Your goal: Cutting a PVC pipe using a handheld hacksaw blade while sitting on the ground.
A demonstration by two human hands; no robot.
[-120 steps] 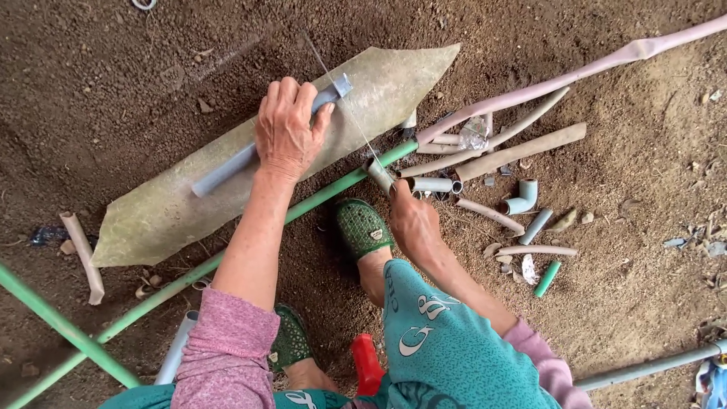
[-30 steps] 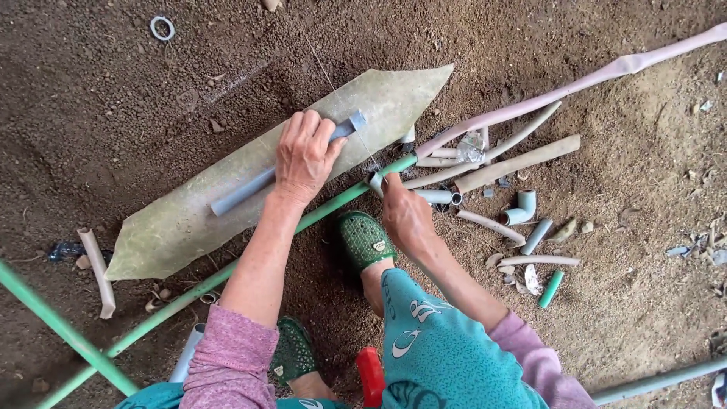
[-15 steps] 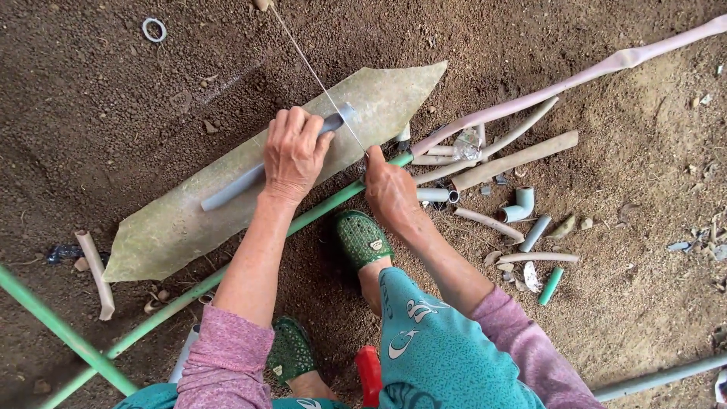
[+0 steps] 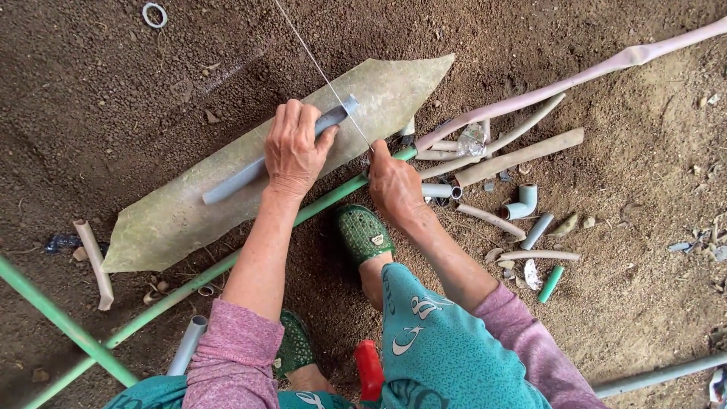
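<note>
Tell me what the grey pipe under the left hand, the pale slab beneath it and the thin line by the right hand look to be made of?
The grey pipe looks like matte plastic: uniform colour, smooth wall. The pale slab seems a greenish translucent, fibre-flecked sheet, perhaps fibreglass; it is dusty. The thin line running to the right hand looks like taut wire or string; too thin to tell. The left hand presses on the pipe.

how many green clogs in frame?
2. One green clog sits on the dirt just below the right hand, by the green pipe. The other clog is at the bottom, half hidden behind the pink sleeve.
</note>
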